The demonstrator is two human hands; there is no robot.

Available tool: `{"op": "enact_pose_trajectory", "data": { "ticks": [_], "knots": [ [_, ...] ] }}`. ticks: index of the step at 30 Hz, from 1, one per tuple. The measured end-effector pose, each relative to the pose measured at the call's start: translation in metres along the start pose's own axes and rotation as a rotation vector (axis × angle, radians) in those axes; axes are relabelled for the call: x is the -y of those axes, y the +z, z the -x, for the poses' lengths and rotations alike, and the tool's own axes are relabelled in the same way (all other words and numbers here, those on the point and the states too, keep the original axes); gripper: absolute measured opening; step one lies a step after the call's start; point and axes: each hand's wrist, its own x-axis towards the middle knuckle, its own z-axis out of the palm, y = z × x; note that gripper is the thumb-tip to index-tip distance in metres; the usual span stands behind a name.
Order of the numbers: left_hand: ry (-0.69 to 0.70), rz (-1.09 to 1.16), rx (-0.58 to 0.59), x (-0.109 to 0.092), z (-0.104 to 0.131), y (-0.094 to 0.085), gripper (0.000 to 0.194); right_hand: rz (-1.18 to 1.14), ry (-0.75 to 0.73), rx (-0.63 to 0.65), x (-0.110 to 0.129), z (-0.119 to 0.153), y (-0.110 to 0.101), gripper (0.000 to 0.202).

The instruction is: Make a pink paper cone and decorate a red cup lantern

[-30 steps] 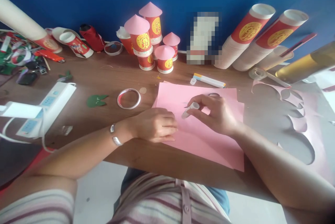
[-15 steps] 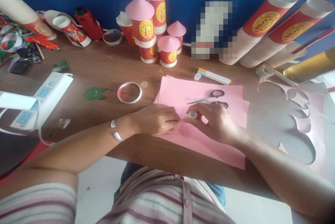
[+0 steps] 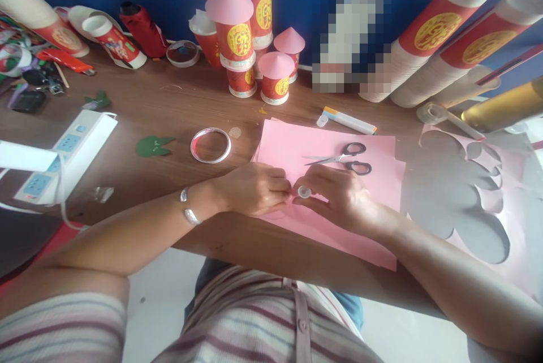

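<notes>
My right hand (image 3: 339, 196) is closed around a small white glue stick (image 3: 304, 192), its round end turned up toward me. Just left of it, my left hand (image 3: 261, 189) has its fingers pressed together on a pink paper piece (image 3: 278, 215); a faint curved edge shows below the hand, and the rest is hidden. Both hands rest over a stack of pink paper sheets (image 3: 365, 233), fingertips almost meeting. Black-handled scissors (image 3: 339, 158) lie on the sheets, beyond my right hand. A small white cap (image 3: 322, 120) sits past the stack's far edge.
Red cups with pink paper cones (image 3: 231, 7) stand at the back. A tape ring (image 3: 211, 145) and green cutout (image 3: 155, 146) lie left of the paper, near a power strip (image 3: 68, 154). Right are cut pink scraps (image 3: 492, 199) and tall cup stacks (image 3: 432, 35). A white marker (image 3: 350, 121) lies behind.
My right hand has shifted slightly left, and the glue stick has tilted so that its round end faces up more. My left hand keeps its place on the pink paper. The view shifts slightly.
</notes>
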Motion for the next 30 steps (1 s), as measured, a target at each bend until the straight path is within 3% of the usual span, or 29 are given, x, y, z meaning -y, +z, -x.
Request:
{"op": "enact_pose_trajectory", "data": {
  "ticks": [9,16,24,30],
  "knots": [
    [-0.069,0.018,0.115,-0.002,-0.004,-0.004,0.028,0.014,0.043,-0.017,0.001,0.001,-0.007,0.021],
    [-0.043,0.023,0.038,0.0,0.0,0.001,0.026,-0.002,0.13,-0.032,-0.006,0.005,-0.009,0.016],
    [0.004,-0.04,-0.012,0.0,0.0,0.001,0.024,0.049,0.126,-0.044,-0.008,0.005,-0.012,0.015],
    [-0.022,-0.005,0.028,-0.001,0.0,-0.002,0.026,0.115,0.175,-0.127,-0.002,0.006,-0.028,0.014]
  ]
}}
